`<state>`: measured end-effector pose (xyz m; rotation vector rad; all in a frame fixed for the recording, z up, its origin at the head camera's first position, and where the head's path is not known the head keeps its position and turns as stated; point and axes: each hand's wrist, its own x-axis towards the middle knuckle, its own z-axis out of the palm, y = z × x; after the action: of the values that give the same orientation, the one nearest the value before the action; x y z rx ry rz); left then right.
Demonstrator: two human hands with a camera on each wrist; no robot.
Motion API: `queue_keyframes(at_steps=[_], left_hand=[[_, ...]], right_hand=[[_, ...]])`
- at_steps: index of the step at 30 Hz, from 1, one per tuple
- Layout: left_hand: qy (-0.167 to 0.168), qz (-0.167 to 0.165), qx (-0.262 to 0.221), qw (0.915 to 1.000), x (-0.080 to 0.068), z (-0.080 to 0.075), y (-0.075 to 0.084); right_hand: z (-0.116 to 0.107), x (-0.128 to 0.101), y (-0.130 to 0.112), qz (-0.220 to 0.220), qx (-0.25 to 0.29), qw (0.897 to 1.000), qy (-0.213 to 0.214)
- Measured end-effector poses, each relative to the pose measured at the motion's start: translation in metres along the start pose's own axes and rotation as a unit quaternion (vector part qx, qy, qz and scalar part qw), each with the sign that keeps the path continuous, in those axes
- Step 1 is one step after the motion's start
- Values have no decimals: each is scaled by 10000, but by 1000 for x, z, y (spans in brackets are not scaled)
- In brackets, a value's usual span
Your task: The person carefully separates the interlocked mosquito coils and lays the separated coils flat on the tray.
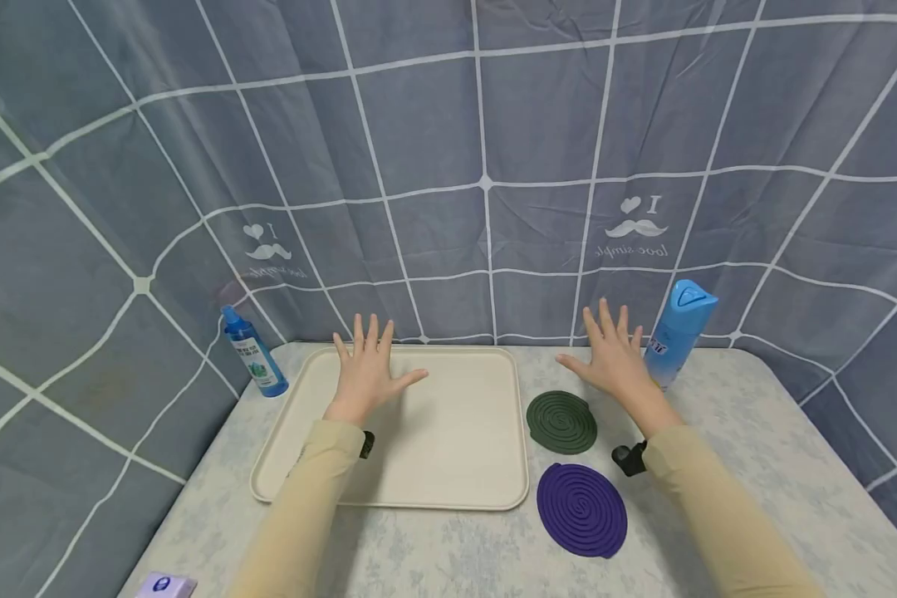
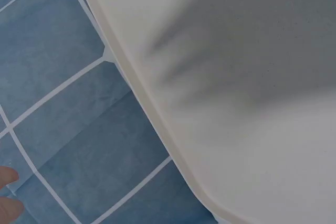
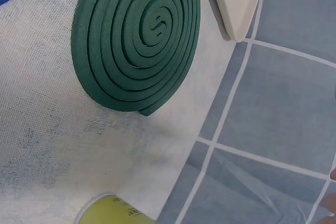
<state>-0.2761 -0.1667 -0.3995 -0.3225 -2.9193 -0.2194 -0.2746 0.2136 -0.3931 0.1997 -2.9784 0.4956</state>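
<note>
Matt cream plastic tray (image 1: 448,490), ridged matt green coil (image 3: 139,40), woven tablecloth (image 3: 47,145).

A cream tray (image 2: 252,103) (shadow streaks across it) meets the blue checked cloth (image 2: 68,129); fingertips (image 2: 8,192) show lower left.

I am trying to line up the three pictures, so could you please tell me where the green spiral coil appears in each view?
Head: the green coil lies flat on the table, just right of the tray, below the right hand.
Left wrist: not in it; only the tray and backdrop cloth show.
Right wrist: it fills the upper left.
Shared landmark: the cream tray, whose corner sits beside the coil.
</note>
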Motion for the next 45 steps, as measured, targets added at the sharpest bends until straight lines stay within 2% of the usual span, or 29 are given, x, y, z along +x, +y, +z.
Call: queue_keyframes(at_steps=[14,22,31,38,45], left_hand=[[-37,-36,-126,9999,0,-7,-3],[37,131,-193,9997,-6,-5,1],[95,555,-288,9980,-22,3,13],[155,1133,-311,9930,-38,11,25],[48,1606,-364,9863,-57,17,38]], right_hand=[[-4,-4,-2,-220,57,9997,-50],[-5,-14,0,-441,-87,9990,46],[0,-36,4,-778,-170,9968,111],[10,-59,5,-1260,-101,9916,257],[25,-86,6,-1577,97,9872,233]])
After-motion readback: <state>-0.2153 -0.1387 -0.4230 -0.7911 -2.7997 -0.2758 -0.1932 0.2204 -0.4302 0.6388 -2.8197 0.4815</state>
